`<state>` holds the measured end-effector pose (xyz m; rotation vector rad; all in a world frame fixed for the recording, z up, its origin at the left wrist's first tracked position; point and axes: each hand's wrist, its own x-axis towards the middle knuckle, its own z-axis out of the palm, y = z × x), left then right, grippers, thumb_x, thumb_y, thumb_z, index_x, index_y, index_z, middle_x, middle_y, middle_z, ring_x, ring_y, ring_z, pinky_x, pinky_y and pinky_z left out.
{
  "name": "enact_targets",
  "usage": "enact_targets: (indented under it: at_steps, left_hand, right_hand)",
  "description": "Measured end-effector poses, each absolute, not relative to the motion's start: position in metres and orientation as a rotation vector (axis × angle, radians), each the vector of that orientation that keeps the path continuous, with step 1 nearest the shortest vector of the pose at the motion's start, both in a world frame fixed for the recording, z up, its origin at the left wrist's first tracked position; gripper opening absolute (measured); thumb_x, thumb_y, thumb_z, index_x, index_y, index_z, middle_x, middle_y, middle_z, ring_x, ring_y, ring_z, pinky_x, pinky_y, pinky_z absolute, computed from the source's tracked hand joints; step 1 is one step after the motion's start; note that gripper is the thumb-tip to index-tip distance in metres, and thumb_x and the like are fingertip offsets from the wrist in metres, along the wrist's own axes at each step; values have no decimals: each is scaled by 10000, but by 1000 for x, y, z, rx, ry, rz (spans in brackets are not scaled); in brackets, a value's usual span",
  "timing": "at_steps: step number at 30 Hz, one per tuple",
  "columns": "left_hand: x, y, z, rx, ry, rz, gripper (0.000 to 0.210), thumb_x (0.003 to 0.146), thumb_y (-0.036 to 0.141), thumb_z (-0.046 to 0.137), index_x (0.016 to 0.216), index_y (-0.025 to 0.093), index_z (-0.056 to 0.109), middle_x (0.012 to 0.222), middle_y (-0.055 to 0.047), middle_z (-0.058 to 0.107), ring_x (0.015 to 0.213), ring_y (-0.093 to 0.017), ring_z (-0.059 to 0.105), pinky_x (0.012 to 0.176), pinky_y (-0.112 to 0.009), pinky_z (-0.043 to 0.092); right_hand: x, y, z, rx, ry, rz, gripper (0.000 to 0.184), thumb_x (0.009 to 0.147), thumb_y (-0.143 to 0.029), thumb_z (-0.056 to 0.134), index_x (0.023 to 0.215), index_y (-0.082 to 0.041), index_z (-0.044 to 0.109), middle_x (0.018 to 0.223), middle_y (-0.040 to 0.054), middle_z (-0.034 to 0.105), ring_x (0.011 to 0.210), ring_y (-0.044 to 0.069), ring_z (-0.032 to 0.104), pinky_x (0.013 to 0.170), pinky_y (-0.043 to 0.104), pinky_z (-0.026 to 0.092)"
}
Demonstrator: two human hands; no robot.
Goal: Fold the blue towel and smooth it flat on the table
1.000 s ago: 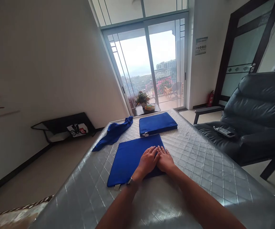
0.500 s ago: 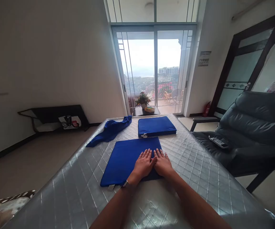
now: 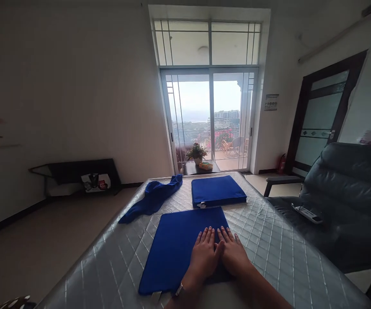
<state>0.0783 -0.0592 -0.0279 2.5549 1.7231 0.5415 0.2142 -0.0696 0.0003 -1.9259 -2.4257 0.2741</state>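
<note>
Left hand [image 3: 204,253]: I see it palm down on the flat blue cloth [image 3: 172,249], fingers straight and side by side. It grips nothing.
Right hand [image 3: 234,253]: It lies palm down too, close by the left one, and the thumbs look like they touch. It grips nothing. It hides part of the cloth's right edge from me.
Flat blue cloth: It is spread on the silver mattress [image 3: 108,266], under both hands. A pale tag [image 3: 156,296] pokes out at its near left corner.
Blue pile [image 3: 218,189]: It sits just past the flat blue cloth, nice and neat.
Crumpled blue cloth [image 3: 155,195]: It lies on the left side of the mattress, all bunched up.
What could go wrong: I think a hard sideways push could make wrinkles, because both hands are on the right part and nothing holds the left part. The mattress looks shiny, so the cloth might slide. If it slid forward, it could bump the pile and make it crooked. The wristband [image 3: 179,289] is by the near edge, so it could catch there and drag the cloth.
</note>
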Motion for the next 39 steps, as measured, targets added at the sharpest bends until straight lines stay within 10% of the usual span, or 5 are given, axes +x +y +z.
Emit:
enact_targets:
  at_steps: [16,27,39]
  left_hand:
    - [81,-62,-33,2485,1741,767,582,1008,517,285,1481,204,414,1539,-50,408,1422,-256,394,1168,-479,376]
    - [102,-31,-165,2496,1868,762,646,949,529,344,1536,263,303,1531,-5,419,1400,-337,421,1193,-549,325]
    - [88,-57,-69,2416,1776,706,617,981,460,363,1546,245,239,1586,4,310,1432,-281,377,1161,-477,399]
  right_hand:
    - [221,-60,-39,-1862,-2274,114,551,996,-455,314,1515,-272,325,1594,8,281,1497,256,207,1199,523,248]
    - [255,-44,-106,-1749,-2286,101,578,949,-540,406,1491,-463,219,1563,-92,314,1430,308,366,1118,544,386]
    - [225,-64,-39,-1923,-2275,296,555,991,-456,323,1527,-323,260,1607,-34,235,1493,282,226,1201,536,247]
